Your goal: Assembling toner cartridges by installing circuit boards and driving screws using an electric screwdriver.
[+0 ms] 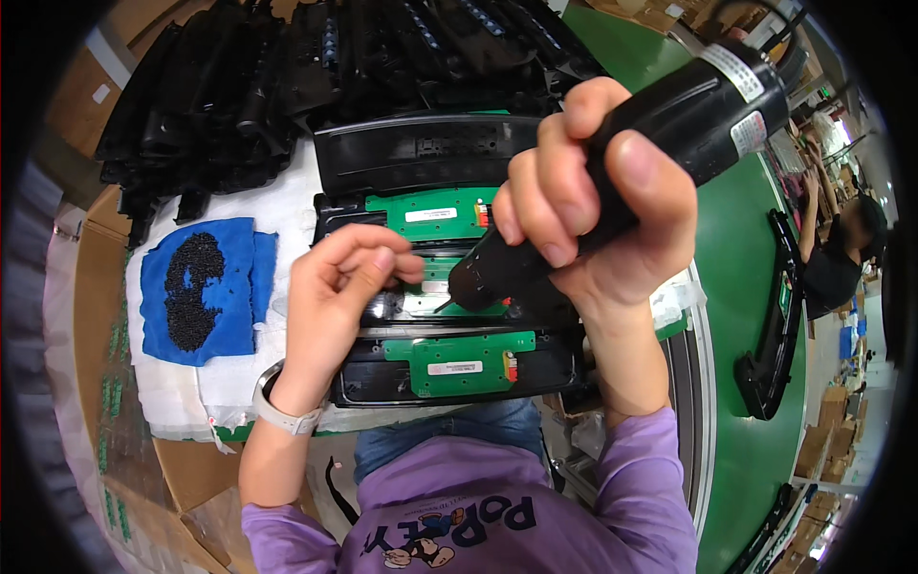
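My right hand (622, 220) is wrapped round a black electric screwdriver (684, 120), tilted so its thin bit points down and left. The bit's tip is over the green circuit board (430, 304) on the middle black plastic panel; whether it touches is unclear. Left of the tip, my left hand (330, 292) hovers over the same panel with fingers curled and thumb against them; anything pinched there is too small to make out. A similar panel with a green board (459, 365) lies nearer me, and another green board (430, 216) lies just beyond.
At left, small black screws (196, 287) are heaped on a blue cloth (263, 287) over white padding (163, 392). Black plastic parts (220, 86) are piled at the back. To the right runs a green surface (736, 383) with a long black part (779, 335); another person (841, 253) is beyond.
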The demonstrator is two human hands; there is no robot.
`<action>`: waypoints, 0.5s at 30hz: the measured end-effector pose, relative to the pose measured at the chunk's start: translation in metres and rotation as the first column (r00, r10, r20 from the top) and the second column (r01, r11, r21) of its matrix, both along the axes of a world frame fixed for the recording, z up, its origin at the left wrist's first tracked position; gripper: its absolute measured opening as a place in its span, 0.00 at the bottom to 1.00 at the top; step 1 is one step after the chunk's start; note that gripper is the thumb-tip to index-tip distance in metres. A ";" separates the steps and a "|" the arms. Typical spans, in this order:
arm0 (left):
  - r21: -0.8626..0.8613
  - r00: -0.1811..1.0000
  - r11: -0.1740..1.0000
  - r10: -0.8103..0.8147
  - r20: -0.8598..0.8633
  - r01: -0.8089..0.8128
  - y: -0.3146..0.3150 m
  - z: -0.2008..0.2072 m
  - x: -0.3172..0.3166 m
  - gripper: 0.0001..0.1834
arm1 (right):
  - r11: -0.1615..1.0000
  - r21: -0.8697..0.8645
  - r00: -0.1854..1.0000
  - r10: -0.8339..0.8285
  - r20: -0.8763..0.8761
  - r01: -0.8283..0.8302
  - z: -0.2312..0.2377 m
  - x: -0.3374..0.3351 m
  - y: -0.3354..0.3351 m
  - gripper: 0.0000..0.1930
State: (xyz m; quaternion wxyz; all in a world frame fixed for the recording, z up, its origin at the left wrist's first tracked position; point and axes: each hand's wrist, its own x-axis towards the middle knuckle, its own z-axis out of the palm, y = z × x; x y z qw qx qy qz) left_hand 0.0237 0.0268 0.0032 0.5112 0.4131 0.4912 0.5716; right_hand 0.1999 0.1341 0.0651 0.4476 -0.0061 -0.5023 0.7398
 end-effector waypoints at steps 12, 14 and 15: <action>0.028 0.984 0.997 0.075 -0.160 -0.072 0.002 -0.004 -0.003 0.07 | 0.989 0.089 0.945 -0.138 0.296 0.117 -0.004 0.027 -0.003 0.11; 0.021 0.986 0.998 0.059 -0.157 -0.056 0.003 -0.006 -0.003 0.07 | 0.994 0.034 0.947 -0.114 0.300 0.109 -0.006 0.028 -0.004 0.11; 0.019 0.986 0.998 0.059 -0.158 -0.057 0.003 -0.006 -0.003 0.07 | 0.995 -0.013 0.948 -0.093 0.305 0.102 -0.007 0.029 -0.005 0.12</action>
